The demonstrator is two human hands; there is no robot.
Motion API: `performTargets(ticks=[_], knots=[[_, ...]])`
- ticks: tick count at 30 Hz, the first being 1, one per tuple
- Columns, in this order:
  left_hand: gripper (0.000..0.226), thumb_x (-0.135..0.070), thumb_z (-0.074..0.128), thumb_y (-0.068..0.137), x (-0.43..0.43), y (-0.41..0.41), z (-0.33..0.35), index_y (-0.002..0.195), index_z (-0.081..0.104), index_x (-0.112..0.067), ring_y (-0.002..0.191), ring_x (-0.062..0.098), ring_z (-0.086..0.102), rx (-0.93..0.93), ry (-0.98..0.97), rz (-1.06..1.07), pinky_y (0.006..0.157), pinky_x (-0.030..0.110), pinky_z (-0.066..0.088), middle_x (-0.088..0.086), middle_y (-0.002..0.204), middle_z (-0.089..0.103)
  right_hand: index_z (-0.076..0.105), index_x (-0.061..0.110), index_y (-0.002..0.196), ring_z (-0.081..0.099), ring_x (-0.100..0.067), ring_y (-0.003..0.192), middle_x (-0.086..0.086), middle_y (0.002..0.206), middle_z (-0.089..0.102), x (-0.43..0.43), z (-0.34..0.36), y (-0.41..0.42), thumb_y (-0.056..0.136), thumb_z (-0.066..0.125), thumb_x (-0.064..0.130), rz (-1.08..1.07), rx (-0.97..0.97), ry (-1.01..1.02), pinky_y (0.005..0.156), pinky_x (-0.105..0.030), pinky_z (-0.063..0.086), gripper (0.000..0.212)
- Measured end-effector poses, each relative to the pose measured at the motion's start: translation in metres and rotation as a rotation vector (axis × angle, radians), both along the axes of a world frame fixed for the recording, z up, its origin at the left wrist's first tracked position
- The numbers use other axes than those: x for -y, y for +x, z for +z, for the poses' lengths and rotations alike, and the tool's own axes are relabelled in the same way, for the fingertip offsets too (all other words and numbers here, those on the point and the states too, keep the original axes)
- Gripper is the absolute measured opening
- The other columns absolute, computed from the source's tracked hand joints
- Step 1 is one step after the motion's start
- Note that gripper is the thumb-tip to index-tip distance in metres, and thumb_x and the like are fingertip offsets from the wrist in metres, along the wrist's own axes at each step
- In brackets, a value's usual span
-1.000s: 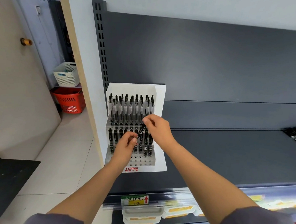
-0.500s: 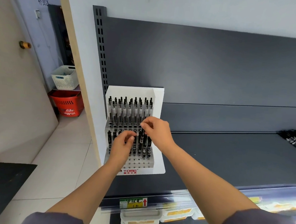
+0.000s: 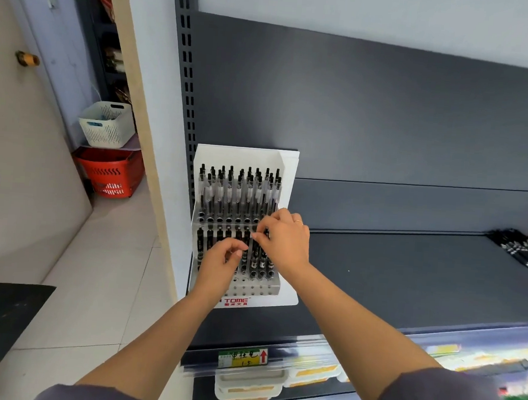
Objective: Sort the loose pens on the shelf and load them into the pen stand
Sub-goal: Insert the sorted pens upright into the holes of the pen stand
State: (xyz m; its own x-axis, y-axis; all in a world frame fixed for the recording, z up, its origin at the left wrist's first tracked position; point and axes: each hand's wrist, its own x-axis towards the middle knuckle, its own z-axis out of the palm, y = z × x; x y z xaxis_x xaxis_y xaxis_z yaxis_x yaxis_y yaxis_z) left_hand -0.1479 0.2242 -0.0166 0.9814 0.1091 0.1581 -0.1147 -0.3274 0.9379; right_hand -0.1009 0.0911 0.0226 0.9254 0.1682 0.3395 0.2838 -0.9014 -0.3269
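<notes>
Both at pen stand (image 3: 247, 156) | right grip (image 3: 285, 242) pinches pen (image 3: 255, 255) | left grip (image 3: 221, 260) curled

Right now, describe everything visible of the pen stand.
The pen stand is a white stepped display with a back panel and red TOME lettering on its front lip. Its grey tiers have round holes. The top tier holds upright black-and-clear pens, the lower tier is partly filled, and the front holes are empty. It stands at the left end of the dark shelf. The right hand pinches a pen at the lower tier; the left hand curls before it.
</notes>
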Motion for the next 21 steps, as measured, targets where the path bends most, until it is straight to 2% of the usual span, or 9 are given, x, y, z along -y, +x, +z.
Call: performTargets(ticks=[3,7,11,16,21], knots=[[0.020,-0.006,0.050,0.094,0.001,0.000,-0.003,0.094,0.060,-0.024,0.084,-0.007,0.052,-0.001,-0.005,-0.026,0.070,0.003,0.039,-0.017,0.093,0.058,0.066,0.026,0.096,0.044,-0.022,0.109,0.005,0.108,0.052,-0.002,-0.004,-0.002,0.088,0.061,0.039,-0.020,-0.021,0.010,0.085,-0.032,0.032,0.016],[0.020,-0.006,0.050,0.093,0.005,-0.002,-0.011,0.095,0.058,-0.024,0.083,-0.005,0.051,-0.003,0.027,-0.047,0.071,0.008,0.038,-0.018,0.090,0.055,0.065,0.023,0.106,0.045,-0.024,0.108,0.002,0.113,0.054,0.004,-0.004,-0.008,0.091,0.058,0.039,0.017,-0.031,0.051,0.087,-0.034,0.037,0.023],[0.011,-0.013,0.052,0.093,0.019,-0.007,-0.014,0.094,0.055,-0.024,0.079,0.001,0.051,0.088,0.169,-0.044,0.068,0.017,0.041,-0.013,0.084,0.055,0.065,0.019,0.111,0.047,-0.025,0.107,-0.002,0.115,0.054,0.028,-0.004,-0.017,0.094,0.054,0.033,0.028,-0.016,0.087,0.089,-0.033,0.039,0.025],[0.010,-0.019,0.050,0.094,0.071,-0.012,-0.008,0.089,0.052,-0.027,0.075,0.015,0.053,0.089,0.183,-0.157,0.066,0.032,0.044,-0.006,0.082,0.056,0.064,0.017,0.114,0.045,-0.025,0.112,-0.002,0.119,0.055,0.081,-0.004,-0.031,0.096,0.052,0.028,0.005,-0.051,0.119,0.088,-0.029,0.038,0.024],[0.013,-0.015,0.051,0.093,0.172,-0.011,0.004,0.092,0.053,-0.028,0.075,0.003,0.049,0.077,0.254,-0.247,0.070,0.023,0.040,-0.017,0.081,0.053,0.064,0.018,0.115,0.048,-0.026,0.110,-0.001,0.119,0.057,0.192,0.003,-0.055,0.095,0.052,0.029,-0.041,-0.006,0.005,0.089,-0.033,0.043,0.026]])
